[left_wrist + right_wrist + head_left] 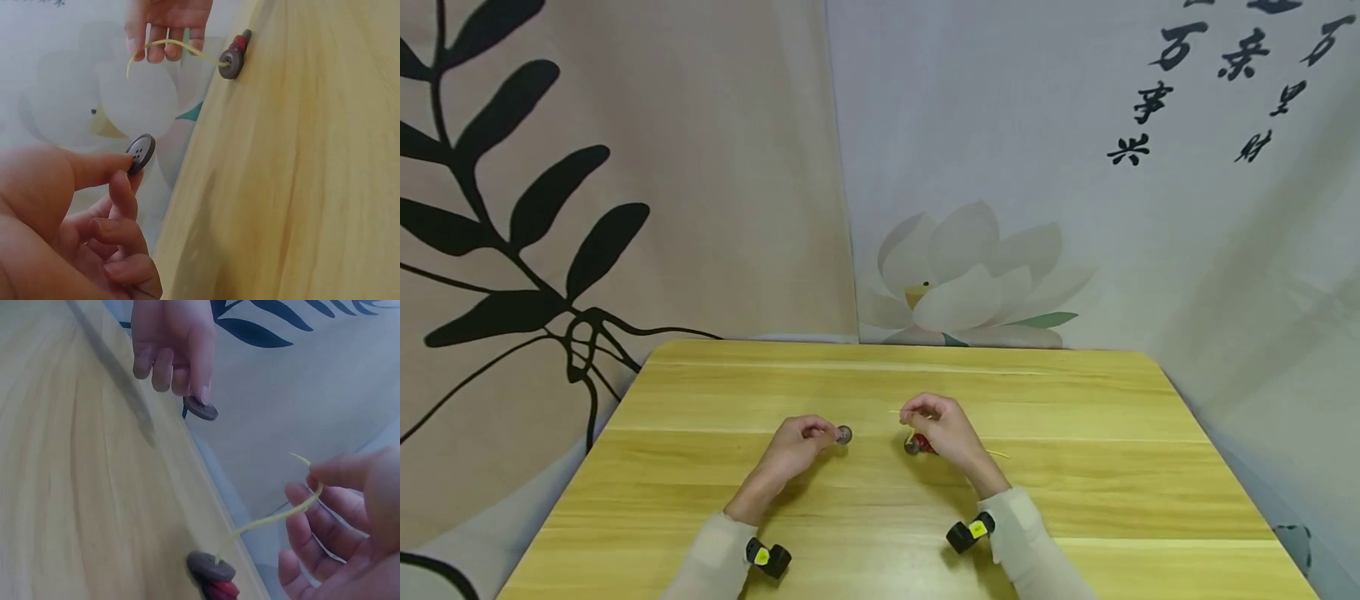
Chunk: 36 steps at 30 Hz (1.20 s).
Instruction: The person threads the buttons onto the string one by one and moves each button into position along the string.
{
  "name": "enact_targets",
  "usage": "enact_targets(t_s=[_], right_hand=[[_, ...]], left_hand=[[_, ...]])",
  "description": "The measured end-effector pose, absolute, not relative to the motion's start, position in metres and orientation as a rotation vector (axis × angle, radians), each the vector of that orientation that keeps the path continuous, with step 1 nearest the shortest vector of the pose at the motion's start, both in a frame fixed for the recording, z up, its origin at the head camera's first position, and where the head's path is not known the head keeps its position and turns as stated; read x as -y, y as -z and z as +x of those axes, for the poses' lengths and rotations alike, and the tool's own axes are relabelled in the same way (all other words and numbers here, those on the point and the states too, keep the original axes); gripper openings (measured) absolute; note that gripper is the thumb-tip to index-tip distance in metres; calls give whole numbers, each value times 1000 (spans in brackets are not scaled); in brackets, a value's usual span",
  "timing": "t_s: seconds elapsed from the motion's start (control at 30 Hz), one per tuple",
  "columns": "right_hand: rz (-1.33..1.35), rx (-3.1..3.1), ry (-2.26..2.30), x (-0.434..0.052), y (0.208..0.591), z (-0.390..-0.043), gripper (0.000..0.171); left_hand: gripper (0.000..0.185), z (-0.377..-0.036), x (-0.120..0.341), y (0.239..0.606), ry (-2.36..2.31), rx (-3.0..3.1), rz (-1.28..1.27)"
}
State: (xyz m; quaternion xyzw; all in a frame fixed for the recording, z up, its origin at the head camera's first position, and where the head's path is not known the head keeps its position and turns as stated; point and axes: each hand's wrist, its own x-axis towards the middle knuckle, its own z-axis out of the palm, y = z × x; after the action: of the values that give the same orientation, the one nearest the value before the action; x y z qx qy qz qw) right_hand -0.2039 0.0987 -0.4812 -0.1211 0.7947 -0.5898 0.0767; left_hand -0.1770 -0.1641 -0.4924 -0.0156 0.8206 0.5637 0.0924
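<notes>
Two hands working above table point(1075, 467), near its middle. Left hand point(793, 448) pinching grey button point(844, 434) between thumb and forefinger, remaining fingers curled under; button showing four holes in left wrist view point(140, 153), held on edge, clear of tabletop. In right wrist view, same button point(201, 410) hanging at fingertips of left hand point(170, 347), above table edge line.

Right hand point(943, 429) pinching yellow cord point(181, 47) near its free end, fingers curled round it. Cord running from fingertips down to second grey button point(912, 447), already threaded on it. In right wrist view, cord point(275, 515) rising from centre of threaded button point(211, 567) to right hand point(340, 531), short tip sticking out past thumb. Red button point(222, 590) sitting directly behind threaded grey button, touching it; same stack showing in left wrist view, grey button point(230, 64) in front, red one point(239, 44) behind, with further dark piece at far end, too small to identify. Stack lying on or just over tabletop; contact not distinguishable. Tail of cord trailing on table to right of right hand in head view point(997, 454).

Held button and threaded stack lying apart, facing each other across gap between both hands.

Pale sleeves point(1030, 542) covering both forearms, black wrist cameras point(970, 532) strapped on. Printed cloth hanging behind table: dark leaves point(535, 208) at left, white flower point(970, 279) at centre, black characters point(1225, 75) upper right.
</notes>
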Motion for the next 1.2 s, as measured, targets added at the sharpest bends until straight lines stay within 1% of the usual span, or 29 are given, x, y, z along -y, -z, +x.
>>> enact_targets(t_s=[0.33,0.83,1.2], right_hand=[[-357,-2362,1781,-93,476,-199,16],[-429,-2476,1706,-90,473,-194,8],[-421,-2485,1710,-89,471,-194,9]], left_hand=[[10,-182,162,489,-1706,-2453,-84],[10,-183,156,482,-1776,-2401,-112],[9,-183,153,478,-1790,-2403,-128]])
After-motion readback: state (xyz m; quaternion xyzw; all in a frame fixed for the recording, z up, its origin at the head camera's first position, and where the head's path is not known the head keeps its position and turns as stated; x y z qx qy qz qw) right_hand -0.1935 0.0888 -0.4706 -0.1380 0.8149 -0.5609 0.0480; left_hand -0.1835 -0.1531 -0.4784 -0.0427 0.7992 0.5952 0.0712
